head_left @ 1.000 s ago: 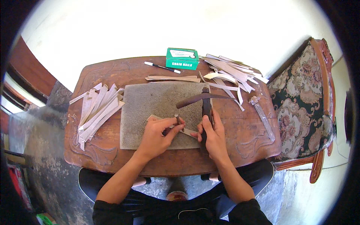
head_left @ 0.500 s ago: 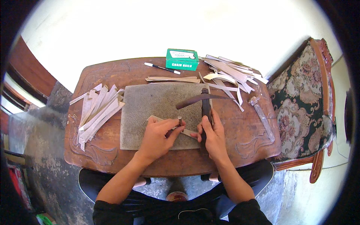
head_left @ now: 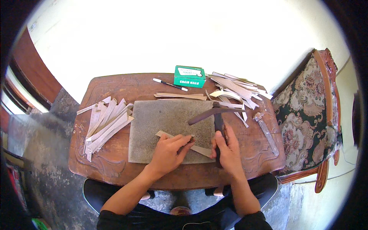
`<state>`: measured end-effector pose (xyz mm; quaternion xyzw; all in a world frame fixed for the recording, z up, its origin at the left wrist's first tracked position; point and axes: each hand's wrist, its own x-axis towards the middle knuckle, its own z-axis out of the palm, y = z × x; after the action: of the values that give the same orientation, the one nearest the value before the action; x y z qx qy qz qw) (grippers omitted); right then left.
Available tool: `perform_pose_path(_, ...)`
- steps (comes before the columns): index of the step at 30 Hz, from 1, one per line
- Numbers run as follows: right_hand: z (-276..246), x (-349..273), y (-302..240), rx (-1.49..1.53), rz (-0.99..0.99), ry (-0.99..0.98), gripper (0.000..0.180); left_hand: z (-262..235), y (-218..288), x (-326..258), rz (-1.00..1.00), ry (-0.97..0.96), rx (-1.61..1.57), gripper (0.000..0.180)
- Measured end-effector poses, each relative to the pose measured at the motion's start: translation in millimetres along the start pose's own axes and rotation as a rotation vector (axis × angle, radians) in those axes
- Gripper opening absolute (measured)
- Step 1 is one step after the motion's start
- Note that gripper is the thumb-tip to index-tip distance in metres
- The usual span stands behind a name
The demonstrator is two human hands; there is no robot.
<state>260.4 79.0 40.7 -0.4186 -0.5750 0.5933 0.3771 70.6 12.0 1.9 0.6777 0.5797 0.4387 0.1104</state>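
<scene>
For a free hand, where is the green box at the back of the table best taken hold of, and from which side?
Probably across the two short ends of the green box, coming from above. It lies flat on its widest face, top clear. Its left end has the pen close by and its right end the heap of pale strips, so fingers dropping from overhead fit more easily than a sideways reach. The table in front is bare.

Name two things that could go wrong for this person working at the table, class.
The left hand pins the pale strip on the grey mat close to the hammer gripped by the right hand: a misplaced blow might hit fingers. The strip could also slip sideways under impact.
</scene>
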Motion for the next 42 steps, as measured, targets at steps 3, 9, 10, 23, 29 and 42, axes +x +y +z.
perform_pose_path(3, -8, -11, -33, -0.201, -0.117, -0.007, 0.046, 0, -1, -2, -0.004, 0.001, -0.008, 0.014)
perform_pose_path(9, -16, -25, -83, -0.661, -0.387, -0.074, 0.046, 1, -2, -1, -0.007, 0.001, -0.020, 0.013)
perform_pose_path(10, -16, -27, -87, -0.703, -0.429, -0.100, 0.046, 1, -2, -1, -0.009, -0.004, -0.019, 0.013)
perform_pose_path(23, -10, -35, -93, -0.756, -0.466, -0.073, 0.040, 3, -3, 0, 0.010, 0.015, -0.019, 0.014)
perform_pose_path(29, -16, -31, -81, -0.803, -0.494, -0.111, 0.040, 2, -2, 1, 0.010, 0.021, -0.039, 0.013)
perform_pose_path(42, -10, -33, -87, -0.676, -0.455, -0.095, 0.040, 0, 0, 0, -0.012, -0.009, -0.026, 0.013)
